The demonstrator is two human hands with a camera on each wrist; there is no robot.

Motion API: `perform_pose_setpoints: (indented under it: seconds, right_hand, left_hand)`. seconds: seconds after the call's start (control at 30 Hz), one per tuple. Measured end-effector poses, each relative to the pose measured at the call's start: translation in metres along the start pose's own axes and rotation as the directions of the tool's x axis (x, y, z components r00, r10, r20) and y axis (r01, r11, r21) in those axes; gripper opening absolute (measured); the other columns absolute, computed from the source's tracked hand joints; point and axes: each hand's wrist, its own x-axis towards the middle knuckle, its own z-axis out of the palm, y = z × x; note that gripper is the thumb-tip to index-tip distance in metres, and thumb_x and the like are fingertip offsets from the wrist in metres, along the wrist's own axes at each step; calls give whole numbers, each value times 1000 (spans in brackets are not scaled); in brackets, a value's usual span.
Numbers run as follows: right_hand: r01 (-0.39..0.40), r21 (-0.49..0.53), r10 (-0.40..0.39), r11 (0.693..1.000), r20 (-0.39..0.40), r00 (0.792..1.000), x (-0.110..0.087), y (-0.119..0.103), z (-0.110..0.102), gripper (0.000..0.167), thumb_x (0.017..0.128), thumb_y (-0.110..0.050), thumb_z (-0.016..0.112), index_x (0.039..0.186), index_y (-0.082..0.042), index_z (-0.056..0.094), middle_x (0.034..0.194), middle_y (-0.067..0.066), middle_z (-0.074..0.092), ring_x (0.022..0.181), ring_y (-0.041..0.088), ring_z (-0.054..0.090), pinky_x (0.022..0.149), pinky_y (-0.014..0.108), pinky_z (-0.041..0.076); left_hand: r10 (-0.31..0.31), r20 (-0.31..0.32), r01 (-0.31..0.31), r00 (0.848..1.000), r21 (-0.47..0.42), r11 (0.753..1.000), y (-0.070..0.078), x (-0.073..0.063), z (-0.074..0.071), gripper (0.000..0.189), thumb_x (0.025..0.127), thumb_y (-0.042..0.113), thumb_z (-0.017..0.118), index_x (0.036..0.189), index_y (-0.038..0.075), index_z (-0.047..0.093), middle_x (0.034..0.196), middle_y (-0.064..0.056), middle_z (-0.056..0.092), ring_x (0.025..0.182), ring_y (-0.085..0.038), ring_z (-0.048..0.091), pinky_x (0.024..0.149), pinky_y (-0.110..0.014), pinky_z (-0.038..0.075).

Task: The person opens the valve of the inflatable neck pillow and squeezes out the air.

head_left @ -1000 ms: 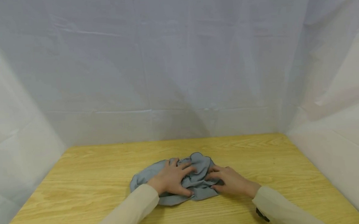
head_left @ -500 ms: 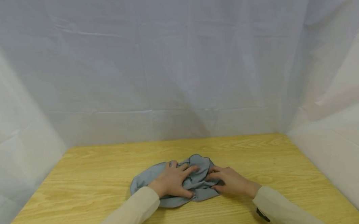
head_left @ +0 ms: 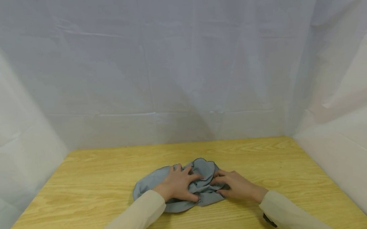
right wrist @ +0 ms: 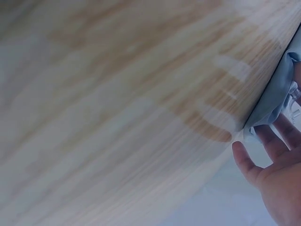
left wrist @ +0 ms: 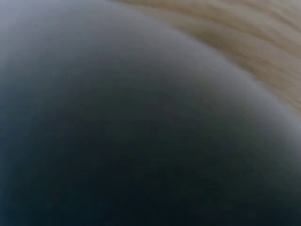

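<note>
While the left grip (head_left: 177, 185) touches cloth (head_left: 204, 168), the right grip (head_left: 238, 186) does too

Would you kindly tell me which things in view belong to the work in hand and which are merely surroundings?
Part of the work:
grey-blue cloth, crumpled
left hand, spread on it
right hand, fingers at its right end

Surroundings, it seems:
wood-grain table, underneath
white sheeting, behind and at both sides
black device at the right sleeve
</note>
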Motion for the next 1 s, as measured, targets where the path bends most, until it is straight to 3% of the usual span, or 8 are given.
perform_pose_setpoints:
  seconds: [0.23,0.37,0.5,0.63,0.77,1.0]
  right_hand:
    - [-67,7,66,998,55,996,0,-2,0,27,87,-26,61,114,-23,62,120,1,53,106,17,55,79,40,45]
    - [-81,8,80,997,61,995,0,-2,0,28,87,-26,61,115,-23,62,122,1,53,107,18,54,78,40,44]
    - [-92,8,91,996,64,994,0,-2,1,28,87,-26,62,115,-23,61,122,1,52,108,18,54,78,41,43]
    - [-108,21,106,994,77,991,0,-2,1,28,87,-26,61,116,-24,61,123,0,51,108,17,53,78,39,42]
    - [-107,31,104,994,79,991,1,-3,1,28,87,-26,61,115,-23,61,123,0,49,108,17,52,77,38,41]
    - [-133,41,129,990,71,989,1,-4,0,38,87,-26,63,122,-18,53,125,-1,46,107,14,52,78,37,43]
  left_hand:
    - [1,2,-1,1000,19,1000,1,-1,-1,67,73,73,50,132,46,41,139,-4,37,118,-32,40,92,-56,33]
    - [7,7,-7,1000,24,1000,1,-3,-3,68,73,72,50,134,42,40,149,-3,22,128,-37,31,94,-61,30]
    - [30,17,-31,999,24,999,2,-3,-6,69,74,70,51,135,39,41,155,5,4,136,-42,17,95,-66,28]
    - [51,61,-53,997,31,998,1,-1,-7,70,76,71,48,137,39,38,155,12,-1,138,-42,11,96,-67,26]
    - [63,96,-66,993,29,997,-2,1,-7,72,76,72,47,139,39,34,154,14,3,136,-44,18,97,-65,27]
    - [63,95,-69,994,60,996,-3,4,-6,76,74,73,47,140,39,31,154,12,11,130,-43,31,98,-59,29]
